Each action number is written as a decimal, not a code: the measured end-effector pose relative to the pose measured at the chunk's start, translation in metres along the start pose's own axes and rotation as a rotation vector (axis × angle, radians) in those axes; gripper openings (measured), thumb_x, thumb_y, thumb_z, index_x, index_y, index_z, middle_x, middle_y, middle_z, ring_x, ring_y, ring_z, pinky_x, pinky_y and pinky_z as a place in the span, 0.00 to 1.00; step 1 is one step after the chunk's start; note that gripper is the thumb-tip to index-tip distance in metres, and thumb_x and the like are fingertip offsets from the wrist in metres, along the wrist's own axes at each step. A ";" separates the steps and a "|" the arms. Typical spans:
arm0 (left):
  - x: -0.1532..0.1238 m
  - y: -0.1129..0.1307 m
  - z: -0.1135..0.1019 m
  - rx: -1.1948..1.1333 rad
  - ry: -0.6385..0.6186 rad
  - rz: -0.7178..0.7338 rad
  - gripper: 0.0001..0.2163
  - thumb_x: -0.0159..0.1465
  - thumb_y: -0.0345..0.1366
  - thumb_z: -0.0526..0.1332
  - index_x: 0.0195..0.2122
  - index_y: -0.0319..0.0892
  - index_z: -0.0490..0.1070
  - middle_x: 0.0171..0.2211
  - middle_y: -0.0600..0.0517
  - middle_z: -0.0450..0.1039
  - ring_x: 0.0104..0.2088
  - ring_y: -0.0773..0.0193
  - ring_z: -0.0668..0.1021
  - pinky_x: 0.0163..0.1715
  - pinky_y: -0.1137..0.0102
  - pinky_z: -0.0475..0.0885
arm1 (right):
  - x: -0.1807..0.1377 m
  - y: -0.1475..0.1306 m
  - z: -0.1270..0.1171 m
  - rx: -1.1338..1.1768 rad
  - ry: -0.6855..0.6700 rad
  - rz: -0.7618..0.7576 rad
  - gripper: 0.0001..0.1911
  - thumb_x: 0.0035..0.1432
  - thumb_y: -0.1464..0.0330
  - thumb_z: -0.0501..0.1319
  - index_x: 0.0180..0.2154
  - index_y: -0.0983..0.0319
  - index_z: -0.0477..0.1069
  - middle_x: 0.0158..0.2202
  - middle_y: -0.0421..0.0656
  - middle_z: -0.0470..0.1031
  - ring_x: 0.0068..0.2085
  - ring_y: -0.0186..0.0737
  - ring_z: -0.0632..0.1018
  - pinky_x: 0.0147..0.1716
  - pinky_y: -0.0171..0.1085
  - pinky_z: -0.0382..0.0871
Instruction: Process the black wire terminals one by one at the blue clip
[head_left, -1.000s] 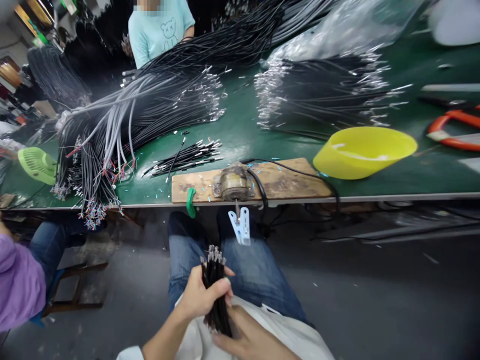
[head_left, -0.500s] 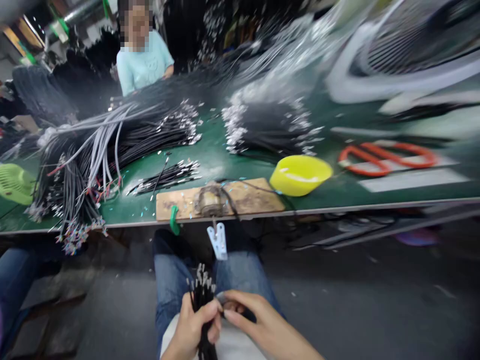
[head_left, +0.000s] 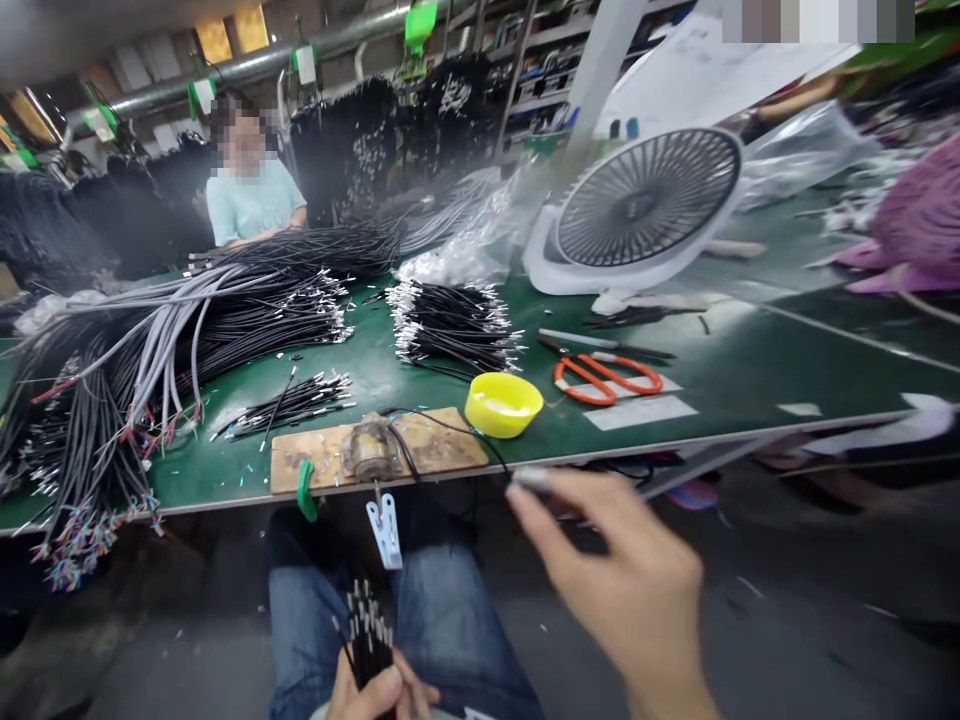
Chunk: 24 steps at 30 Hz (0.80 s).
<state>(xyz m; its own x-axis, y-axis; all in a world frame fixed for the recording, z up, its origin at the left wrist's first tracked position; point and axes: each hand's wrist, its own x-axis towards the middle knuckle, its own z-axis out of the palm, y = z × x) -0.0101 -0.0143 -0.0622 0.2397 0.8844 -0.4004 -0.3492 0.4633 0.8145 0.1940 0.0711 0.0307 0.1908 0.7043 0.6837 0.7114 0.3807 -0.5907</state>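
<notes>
My left hand [head_left: 379, 692], low in the view over my lap, is wrapped round a bundle of thin black cables [head_left: 366, 630] with silvery tips pointing up. My right hand [head_left: 619, 560] is raised in front of the table edge, just below the yellow bowl [head_left: 503, 408]. Its thumb and index finger are pinched together, with a pale covering on the index fingertip. Whatever they hold is hidden or too small to make out. A light-blue clothespin [head_left: 385, 532] hangs from a small motor-like device [head_left: 371, 448] on a wooden board [head_left: 442, 440].
Cut black cables [head_left: 457, 325] lie stacked on the green table [head_left: 720, 375], with a smaller pile [head_left: 292, 405] to the left. Long grey and black cables [head_left: 172, 340] spill over the left edge. Orange-handled scissors [head_left: 607, 380] and a fan [head_left: 637, 210] are rightward. A person [head_left: 255, 200] sits opposite.
My right hand has left the bundle and moved up and right toward the bowl. My left hand keeps the cables. The view has swung to the right.
</notes>
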 end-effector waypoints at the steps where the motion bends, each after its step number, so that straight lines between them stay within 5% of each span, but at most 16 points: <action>1: 0.000 0.000 0.003 -0.017 0.008 -0.012 0.21 0.44 0.58 0.65 0.23 0.42 0.71 0.12 0.55 0.63 0.17 0.61 0.72 0.29 0.61 0.72 | 0.017 0.006 0.003 -0.136 0.095 -0.056 0.09 0.56 0.65 0.59 0.35 0.63 0.74 0.33 0.51 0.76 0.36 0.48 0.74 0.39 0.46 0.66; 4: -0.001 0.000 0.013 -0.058 0.061 -0.042 0.24 0.46 0.58 0.64 0.31 0.41 0.69 0.14 0.56 0.64 0.10 0.70 0.65 0.12 0.72 0.62 | 0.053 0.023 0.021 -0.450 0.018 -0.071 0.17 0.54 0.60 0.61 0.34 0.69 0.77 0.46 0.61 0.73 0.43 0.60 0.70 0.35 0.51 0.63; 6: -0.004 0.003 0.019 -0.069 0.115 -0.035 0.24 0.48 0.58 0.62 0.24 0.39 0.66 0.10 0.58 0.60 0.07 0.74 0.61 0.08 0.76 0.54 | 0.061 0.035 0.035 -0.496 -0.123 -0.080 0.13 0.52 0.63 0.64 0.26 0.68 0.78 0.48 0.59 0.73 0.43 0.59 0.70 0.32 0.49 0.63; 12: -0.011 0.025 0.024 0.011 0.196 0.052 0.21 0.50 0.51 0.66 0.16 0.39 0.63 0.06 0.60 0.53 0.07 0.77 0.57 0.10 0.75 0.49 | 0.055 0.053 0.050 -0.472 -0.014 -0.100 0.13 0.50 0.64 0.66 0.20 0.66 0.73 0.39 0.59 0.76 0.42 0.57 0.72 0.30 0.46 0.63; 15: -0.013 0.030 0.023 0.006 0.233 0.039 0.19 0.47 0.49 0.68 0.23 0.40 0.64 0.09 0.60 0.59 0.08 0.77 0.58 0.09 0.76 0.50 | 0.036 0.032 0.035 -0.504 0.114 -0.170 0.14 0.53 0.61 0.63 0.26 0.67 0.73 0.41 0.64 0.74 0.43 0.61 0.72 0.32 0.50 0.64; 18: -0.014 0.029 0.022 0.002 0.265 0.029 0.19 0.45 0.48 0.70 0.26 0.40 0.64 0.11 0.59 0.62 0.08 0.77 0.59 0.09 0.76 0.52 | 0.000 -0.003 0.019 -0.342 0.272 -0.279 0.03 0.52 0.71 0.65 0.29 0.62 0.71 0.29 0.52 0.75 0.31 0.48 0.74 0.31 0.44 0.67; 21: -0.015 0.027 0.023 0.005 0.303 0.023 0.19 0.44 0.46 0.71 0.26 0.40 0.65 0.08 0.62 0.56 0.08 0.76 0.58 0.09 0.77 0.52 | -0.039 -0.033 0.015 0.082 -0.041 -0.156 0.06 0.54 0.75 0.62 0.28 0.59 0.69 0.23 0.42 0.71 0.24 0.39 0.71 0.26 0.38 0.67; 24: -0.017 0.027 0.026 0.012 0.374 0.013 0.18 0.44 0.45 0.71 0.27 0.42 0.65 0.11 0.62 0.59 0.10 0.76 0.60 0.10 0.77 0.54 | -0.060 -0.046 0.025 0.547 -0.421 0.036 0.06 0.57 0.70 0.59 0.27 0.59 0.70 0.20 0.39 0.71 0.23 0.38 0.71 0.21 0.34 0.67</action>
<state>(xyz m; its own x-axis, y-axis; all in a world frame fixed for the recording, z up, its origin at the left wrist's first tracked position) -0.0005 -0.0180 -0.0225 -0.1128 0.8507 -0.5133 -0.3386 0.4528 0.8248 0.1325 0.0261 0.0062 -0.1493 0.8527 0.5007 0.2454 0.5224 -0.8166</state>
